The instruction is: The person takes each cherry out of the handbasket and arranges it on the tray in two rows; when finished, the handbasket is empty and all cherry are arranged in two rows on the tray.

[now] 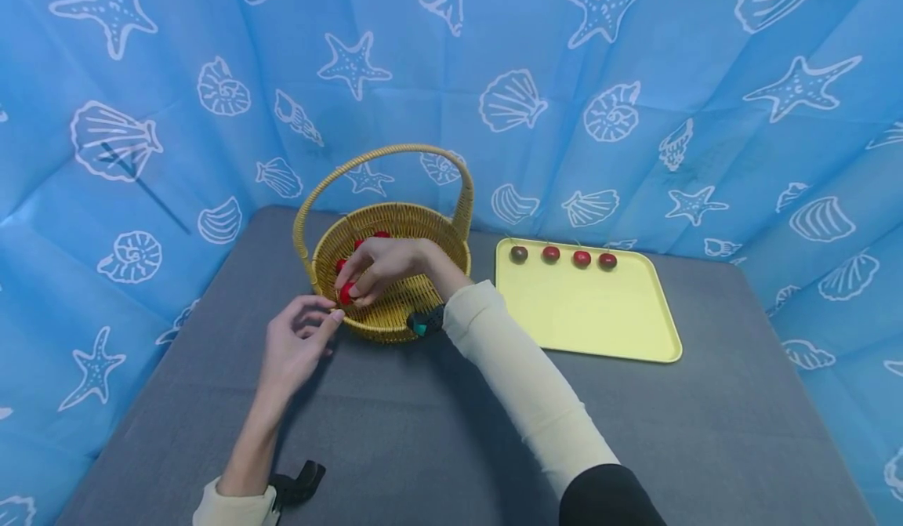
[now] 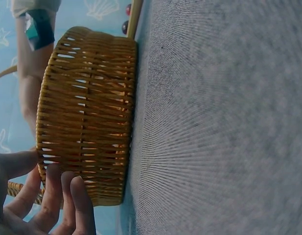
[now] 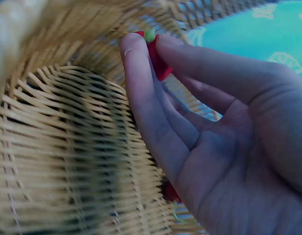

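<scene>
A wicker basket (image 1: 395, 330) with a tall arched handle stands at the back left of the grey table. At its near left rim, my left hand (image 1: 296, 342) pinches the edge between thumb and fingers; the left wrist view shows those fingers (image 2: 53, 188) against the woven side. Inside the basket, my right hand (image 1: 388, 263) holds a bright red fruit with a green top, seemingly a strawberry (image 3: 162, 66), between thumb and fingertips. More red fruits (image 1: 381, 234) lie in the basket, partly hidden by this hand.
Right of the basket lies a yellow tray (image 1: 585, 314), with several dark red cherries (image 1: 550, 254) in a row along its far edge. A blue curtain (image 1: 536, 56) with shells and starfish hangs behind the table (image 1: 395, 440).
</scene>
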Motion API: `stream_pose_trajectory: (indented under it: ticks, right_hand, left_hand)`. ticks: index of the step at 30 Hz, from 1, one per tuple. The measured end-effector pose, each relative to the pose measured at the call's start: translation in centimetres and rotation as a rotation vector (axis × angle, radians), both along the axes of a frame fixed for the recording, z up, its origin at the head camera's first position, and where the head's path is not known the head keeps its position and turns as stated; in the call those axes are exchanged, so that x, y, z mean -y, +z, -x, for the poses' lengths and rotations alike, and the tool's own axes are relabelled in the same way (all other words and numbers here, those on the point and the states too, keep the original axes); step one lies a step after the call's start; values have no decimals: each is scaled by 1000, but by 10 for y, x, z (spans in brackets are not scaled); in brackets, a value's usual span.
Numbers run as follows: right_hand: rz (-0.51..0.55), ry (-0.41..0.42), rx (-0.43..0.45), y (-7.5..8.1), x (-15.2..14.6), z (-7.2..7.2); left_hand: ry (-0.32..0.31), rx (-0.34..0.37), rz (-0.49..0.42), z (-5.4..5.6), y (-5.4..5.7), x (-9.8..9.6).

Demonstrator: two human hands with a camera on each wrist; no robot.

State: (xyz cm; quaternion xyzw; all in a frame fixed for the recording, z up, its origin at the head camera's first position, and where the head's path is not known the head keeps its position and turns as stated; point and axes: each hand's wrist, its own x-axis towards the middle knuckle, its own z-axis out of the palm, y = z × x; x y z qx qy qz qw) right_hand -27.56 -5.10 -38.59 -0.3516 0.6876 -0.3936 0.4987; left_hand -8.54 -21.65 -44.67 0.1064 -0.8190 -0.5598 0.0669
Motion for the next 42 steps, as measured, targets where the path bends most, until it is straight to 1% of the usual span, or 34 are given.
stream_pose_trajectory:
  ticks: [5, 10, 14, 21, 24, 27, 32, 34, 38, 42]
  right_hand:
    - [52, -23, -15, 4, -22, 12]
    - [79, -68, -33, 13, -50, 19]
    - [95, -74, -43, 23, -75, 25]
    - [94, -64, -145, 45, -125, 31]
    - [97, -80, -181, 52, -150, 32]
    - [84, -132, -191, 56, -175, 33]
    - [84, -246, -126, 58, -215, 35]
    - [85, -282, -130, 57, -230, 36]
    - [65, -352, -195, 52, -256, 38]
    - [46, -395, -232, 46, -274, 33]
  left_hand:
    - [14, -40, -10, -1, -2, -2]
    - [25, -34, -10, -2, 0, -2]
    - [24, -31, -16, -2, 1, -2]
    - [17, -20, -14, -2, 1, -2]
    - [15, -18, -18, -2, 2, -2]
    - [15, -21, -22, -2, 2, -2]
    - [10, -26, -25, -2, 2, -2]
    - [7, -33, -25, -2, 1, -2]
    - [5, -43, -24, -2, 0, -2]
    - [5, -35, -22, -2, 1, -2]
